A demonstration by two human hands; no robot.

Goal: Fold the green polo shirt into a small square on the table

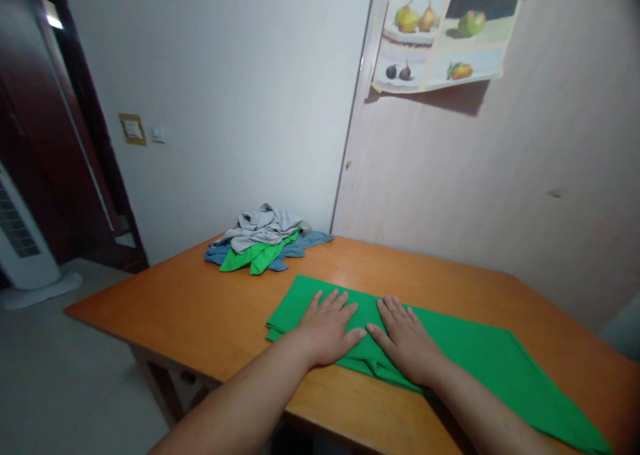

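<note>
A green cloth garment (480, 348) lies folded lengthwise on the wooden table, running from the middle toward the lower right. Its near edge is a little rumpled between my hands. My left hand (330, 325) rests flat on the left part of the cloth, fingers spread. Just to its right, my right hand (407, 338) also presses flat on the cloth with its fingers stretched out. The two thumbs point toward each other and nearly meet. Neither hand grips anything.
A loose pile of grey, green and blue clothes (267, 232) sits at the table's back left, by the wall. The orange-brown table (200, 308) has its left corner near a white tower fan (23, 235) on the floor. Fruit pictures (445, 42) hang on the wall.
</note>
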